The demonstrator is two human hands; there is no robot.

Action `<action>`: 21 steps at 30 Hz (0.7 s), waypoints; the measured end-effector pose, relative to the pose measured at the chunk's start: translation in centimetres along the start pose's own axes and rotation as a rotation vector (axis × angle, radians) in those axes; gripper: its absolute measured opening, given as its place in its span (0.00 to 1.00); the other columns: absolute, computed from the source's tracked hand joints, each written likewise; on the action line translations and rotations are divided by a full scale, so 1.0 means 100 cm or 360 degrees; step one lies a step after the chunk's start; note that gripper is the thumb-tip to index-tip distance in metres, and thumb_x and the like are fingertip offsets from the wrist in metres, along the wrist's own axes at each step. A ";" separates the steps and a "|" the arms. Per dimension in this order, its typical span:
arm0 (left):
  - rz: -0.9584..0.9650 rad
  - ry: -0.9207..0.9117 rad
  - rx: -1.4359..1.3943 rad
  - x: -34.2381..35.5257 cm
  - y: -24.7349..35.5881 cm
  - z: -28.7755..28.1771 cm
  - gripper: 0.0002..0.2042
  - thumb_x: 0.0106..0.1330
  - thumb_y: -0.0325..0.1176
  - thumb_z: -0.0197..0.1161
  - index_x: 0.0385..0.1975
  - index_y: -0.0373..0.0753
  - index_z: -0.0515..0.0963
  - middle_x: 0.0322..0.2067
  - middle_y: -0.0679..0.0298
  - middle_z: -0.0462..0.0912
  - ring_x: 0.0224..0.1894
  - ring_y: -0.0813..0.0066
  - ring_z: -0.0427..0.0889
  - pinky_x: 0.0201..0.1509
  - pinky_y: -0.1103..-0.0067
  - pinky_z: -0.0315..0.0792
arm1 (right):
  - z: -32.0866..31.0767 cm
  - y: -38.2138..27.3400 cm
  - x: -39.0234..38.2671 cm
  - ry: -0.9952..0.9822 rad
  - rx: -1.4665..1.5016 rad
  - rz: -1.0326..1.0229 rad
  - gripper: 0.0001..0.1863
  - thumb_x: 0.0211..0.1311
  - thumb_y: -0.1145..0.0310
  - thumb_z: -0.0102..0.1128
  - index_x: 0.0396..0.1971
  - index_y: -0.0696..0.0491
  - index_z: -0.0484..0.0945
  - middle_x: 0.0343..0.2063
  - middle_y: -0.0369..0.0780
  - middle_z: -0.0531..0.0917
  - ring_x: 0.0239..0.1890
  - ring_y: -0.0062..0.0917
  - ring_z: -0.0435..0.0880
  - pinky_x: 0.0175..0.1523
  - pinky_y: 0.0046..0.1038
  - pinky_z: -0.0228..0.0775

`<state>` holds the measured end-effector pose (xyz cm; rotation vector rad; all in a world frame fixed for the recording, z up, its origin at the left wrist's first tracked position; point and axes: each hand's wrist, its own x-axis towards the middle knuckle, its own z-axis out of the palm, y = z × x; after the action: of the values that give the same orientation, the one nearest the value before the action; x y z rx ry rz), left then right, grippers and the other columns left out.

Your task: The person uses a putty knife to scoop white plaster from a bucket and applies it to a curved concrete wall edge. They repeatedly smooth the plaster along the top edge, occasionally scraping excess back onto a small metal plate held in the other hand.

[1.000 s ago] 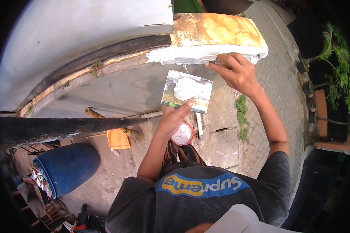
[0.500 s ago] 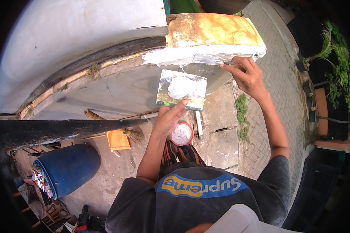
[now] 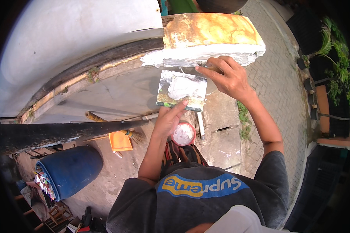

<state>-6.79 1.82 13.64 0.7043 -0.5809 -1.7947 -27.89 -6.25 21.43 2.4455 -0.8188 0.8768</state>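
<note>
My left hand (image 3: 168, 118) grips a square board (image 3: 164, 94) bearing a heap of white paste (image 3: 182, 87). Just above it my right hand (image 3: 227, 77) is closed on a putty knife, whose thin wide blade (image 3: 177, 62) lies along a band of white coating (image 3: 225, 56) on the edge of a stained, orange-patched wall top (image 3: 212, 29). A thin strand of paste hangs between blade and board. Below the board a red bucket (image 3: 183, 134) holds more white material.
A dark pole (image 3: 58, 132) crosses at left, beside a broom (image 3: 133, 135), an orange dustpan (image 3: 120, 141) and a blue barrel (image 3: 73, 169) with rubbish. A white wall (image 3: 74, 31) curves at upper left. A paved path (image 3: 280, 89) with potted plants (image 3: 338, 66) runs along the right.
My right hand moved right along the coated edge, then back left to above the board with the blade. My left hand and board shifted slightly left since a second ago.
</note>
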 end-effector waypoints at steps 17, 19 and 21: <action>-0.0054 -0.0057 -0.0005 -0.002 0.005 -0.007 0.22 0.65 0.27 0.60 0.58 0.33 0.65 0.53 0.59 0.74 0.54 0.73 0.74 0.58 0.73 0.69 | -0.011 -0.006 -0.010 -0.0036 0.0032 0.0038 0.26 0.38 0.78 0.67 0.43 0.39 0.84 0.36 0.33 0.79 0.35 0.24 0.77 0.33 0.24 0.74; -0.0034 -0.0049 -0.0008 -0.002 0.006 -0.007 0.22 0.65 0.27 0.60 0.58 0.33 0.64 0.53 0.59 0.73 0.55 0.72 0.74 0.58 0.73 0.69 | -0.002 -0.014 0.002 -0.0014 0.0053 -0.0006 0.25 0.39 0.78 0.68 0.42 0.39 0.84 0.35 0.33 0.78 0.35 0.24 0.77 0.33 0.24 0.74; -0.0026 -0.0027 -0.0017 -0.004 0.008 -0.001 0.23 0.65 0.27 0.60 0.58 0.33 0.63 0.53 0.58 0.73 0.55 0.72 0.74 0.59 0.72 0.68 | 0.004 -0.018 0.007 -0.0013 0.0062 -0.0039 0.26 0.39 0.77 0.67 0.42 0.38 0.84 0.36 0.32 0.78 0.35 0.24 0.77 0.34 0.24 0.75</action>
<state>-6.07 1.99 14.15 0.6887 -0.5781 -1.8193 -26.10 -5.44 21.33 2.4887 -0.7801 0.8822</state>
